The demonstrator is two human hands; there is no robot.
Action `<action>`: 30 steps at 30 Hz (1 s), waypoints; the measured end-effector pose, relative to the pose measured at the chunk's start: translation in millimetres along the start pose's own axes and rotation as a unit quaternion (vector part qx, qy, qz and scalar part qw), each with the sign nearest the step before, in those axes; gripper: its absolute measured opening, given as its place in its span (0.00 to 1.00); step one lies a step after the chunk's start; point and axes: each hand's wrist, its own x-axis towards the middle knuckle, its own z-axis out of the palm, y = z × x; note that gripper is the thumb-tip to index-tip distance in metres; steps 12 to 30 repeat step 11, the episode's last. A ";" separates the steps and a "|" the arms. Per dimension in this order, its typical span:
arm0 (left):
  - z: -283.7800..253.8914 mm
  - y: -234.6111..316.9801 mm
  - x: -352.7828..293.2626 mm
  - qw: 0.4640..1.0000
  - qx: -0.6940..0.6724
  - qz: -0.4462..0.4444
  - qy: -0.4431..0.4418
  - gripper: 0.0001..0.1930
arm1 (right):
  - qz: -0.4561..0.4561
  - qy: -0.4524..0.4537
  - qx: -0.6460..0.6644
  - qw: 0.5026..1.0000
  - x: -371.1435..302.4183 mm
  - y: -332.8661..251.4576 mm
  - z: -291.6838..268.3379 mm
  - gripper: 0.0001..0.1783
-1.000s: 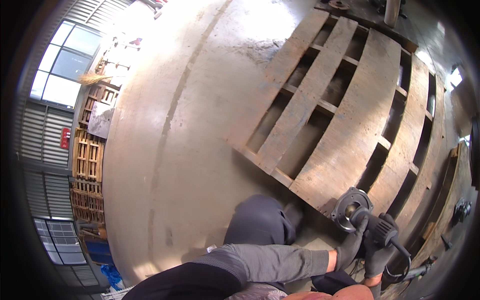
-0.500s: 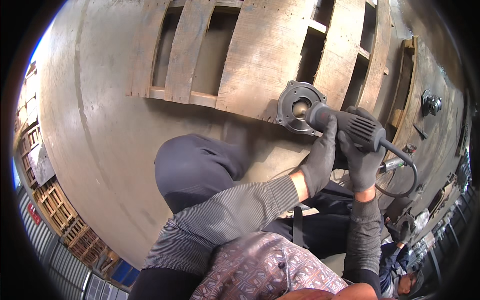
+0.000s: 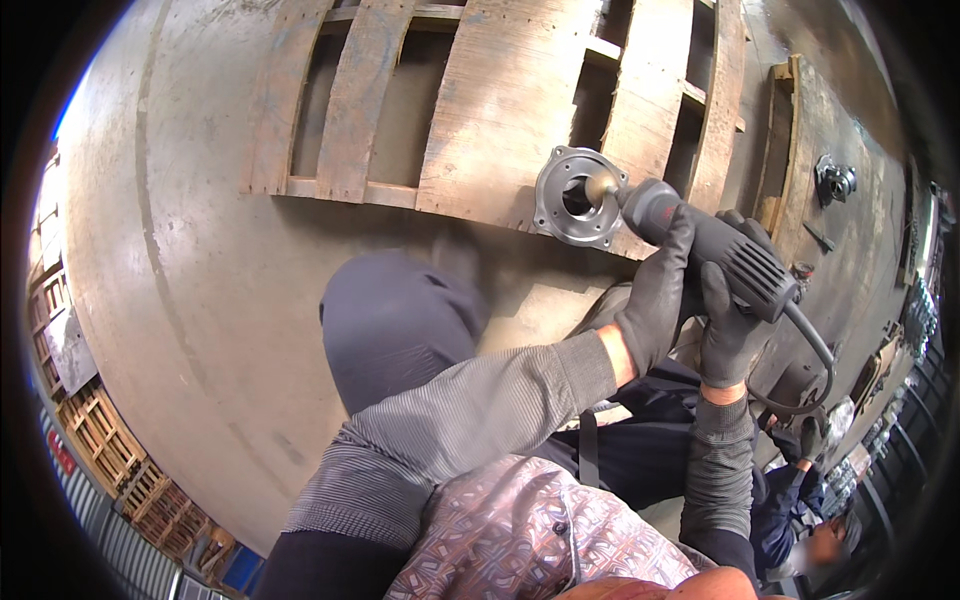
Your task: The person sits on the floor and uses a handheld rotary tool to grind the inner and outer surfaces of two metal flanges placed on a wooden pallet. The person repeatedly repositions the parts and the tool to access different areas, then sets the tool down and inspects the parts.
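Observation:
Both my hands, in dark grey gloves, hold a dark grey electric die grinder [image 3: 708,240]. My left hand [image 3: 655,285] is closed about the body near its front. Toward the cord end, my right hand [image 3: 735,335] wraps around the rear of the body. The rounded, brass-coloured bit [image 3: 598,188] at the tool's tip is over the right side of the central hole in a round metal flange [image 3: 590,231]. Whether it touches the rim I cannot tell. The flange has lugs with bolt holes and lies on the near edge of a wooden pallet [image 3: 495,130].
The grinder's cord [image 3: 822,355] loops down at the right. Another dark metal part [image 3: 834,180] sits on a worn surface [image 3: 860,240] further right. A co-worker's gloved hand [image 3: 812,440] shows at the lower right. Stacked pallets [image 3: 100,425] stand at the far left.
The bit has shifted from the middle of the flange's hole to its right side. My hands and the grinder have moved slightly right relative to the flange.

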 end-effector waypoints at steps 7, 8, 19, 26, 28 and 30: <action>13.8 -31.9 -1.2 0.999 0.005 -0.008 -0.034 0.30 | -0.007 0.009 0.074 0.997 -36.9 -12.0 -45.0 0.49; 13.2 -33.1 -2.2 0.999 0.031 -0.005 -0.043 0.30 | -0.009 0.005 0.099 0.995 -45.1 -10.2 -51.9 0.51; 13.0 -29.1 -7.4 0.991 0.117 -0.005 -0.067 0.34 | 0.124 0.021 0.114 0.985 -76.0 -6.2 -70.4 0.54; 13.0 -29.1 -7.4 0.991 0.117 -0.005 -0.067 0.34 | 0.124 0.021 0.114 0.985 -76.0 -6.2 -70.4 0.54; 13.0 -29.1 -7.4 0.991 0.117 -0.005 -0.067 0.34 | 0.124 0.021 0.114 0.985 -76.0 -6.2 -70.4 0.54; 13.0 -29.1 -7.4 0.991 0.117 -0.005 -0.067 0.34 | 0.124 0.021 0.114 0.985 -76.0 -6.2 -70.4 0.54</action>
